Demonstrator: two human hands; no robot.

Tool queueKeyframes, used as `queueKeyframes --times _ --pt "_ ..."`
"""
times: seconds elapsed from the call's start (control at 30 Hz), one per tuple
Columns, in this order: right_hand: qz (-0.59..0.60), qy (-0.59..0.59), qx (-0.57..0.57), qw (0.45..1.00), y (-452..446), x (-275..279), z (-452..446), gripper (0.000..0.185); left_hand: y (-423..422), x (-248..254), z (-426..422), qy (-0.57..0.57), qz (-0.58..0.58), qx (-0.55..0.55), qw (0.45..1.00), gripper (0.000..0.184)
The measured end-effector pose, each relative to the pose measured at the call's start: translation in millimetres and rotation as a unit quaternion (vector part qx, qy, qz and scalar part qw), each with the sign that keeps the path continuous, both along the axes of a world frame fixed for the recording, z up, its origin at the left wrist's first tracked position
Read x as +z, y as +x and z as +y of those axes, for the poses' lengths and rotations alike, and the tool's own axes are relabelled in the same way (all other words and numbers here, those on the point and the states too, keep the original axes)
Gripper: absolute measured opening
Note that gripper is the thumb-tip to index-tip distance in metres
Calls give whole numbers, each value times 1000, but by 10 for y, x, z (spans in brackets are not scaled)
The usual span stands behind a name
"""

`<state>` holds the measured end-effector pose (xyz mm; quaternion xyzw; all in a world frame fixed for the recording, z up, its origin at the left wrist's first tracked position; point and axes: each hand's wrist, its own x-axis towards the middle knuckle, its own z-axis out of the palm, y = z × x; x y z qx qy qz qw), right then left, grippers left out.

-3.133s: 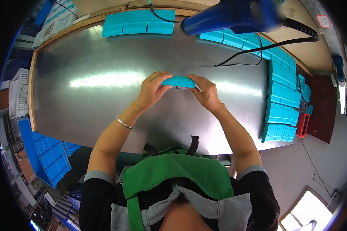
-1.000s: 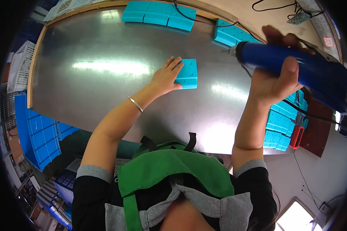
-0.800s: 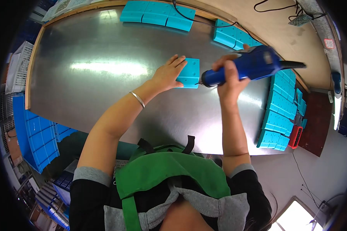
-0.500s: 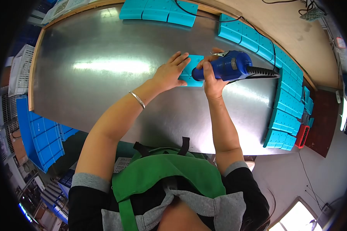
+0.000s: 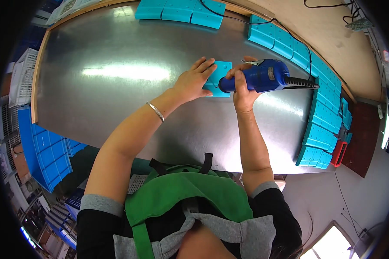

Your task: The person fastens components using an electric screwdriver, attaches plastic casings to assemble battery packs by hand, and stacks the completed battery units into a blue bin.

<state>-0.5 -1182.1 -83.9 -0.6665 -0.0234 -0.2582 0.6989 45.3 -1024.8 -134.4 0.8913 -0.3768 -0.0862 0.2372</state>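
Note:
A turquoise block (image 5: pixel 222 68) with small holes lies flat on the metal table. My left hand (image 5: pixel 194 82) rests over its left side, fingers spread and thumb apart. In my right hand (image 5: pixel 245 93) is a blue corded power tool (image 5: pixel 259 79), its nose pointing left over the block. A thin dark bit seems to show at the nose, near the middle of the block; whether it touches is too small to tell. My right fingers wrap around the barrel, and the far ones are partly hidden behind it.
Turquoise blocks stand in rows along the back edge (image 5: pixel 177 11) and right edge (image 5: pixel 320 114) of the metal table (image 5: pixel 116 108). A black cable crosses the back right. A red container (image 5: pixel 339 153) sits at the right corner, and blue crates (image 5: pixel 47 149) stand left below the table.
The power tool and my right hand have shifted slightly right. The whole view has moved a little too. My left hand stays spread on the block.

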Motion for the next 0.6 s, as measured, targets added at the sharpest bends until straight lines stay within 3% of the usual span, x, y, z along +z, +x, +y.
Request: queueKeyframes --times 0.1,0.17,0.23,0.3,0.37,0.47,0.5,0.6 --pt "-7 -47 2 999 -14 -47 -3 39 -4 -22 -1 -5 1 2 1000 85" --pt "36 42 4 998 -91 -16 140 34 -5 -62 1 -16 -7 -1 1000 85" --pt "50 -68 5 996 -100 -290 94 23 -19 -104 23 -27 -12 2 1000 86" --pt "9 -122 8 992 -125 -271 168 24 -3 -124 18 -44 -31 -8 999 86" --pt "30 65 17 997 -96 -252 192 31 6 -135 14 -37 -19 -7 999 87" --pt "54 104 -55 992 -101 220 106 35 68 -10 -17 -21 0 -11 1000 87" --pt "21 56 -58 997 -185 270 33 42 81 -46 -5 -26 -5 -18 999 88" --pt "-41 127 -99 986 -531 580 -124 53 7 -34 41 4 -1 -39 999 94"
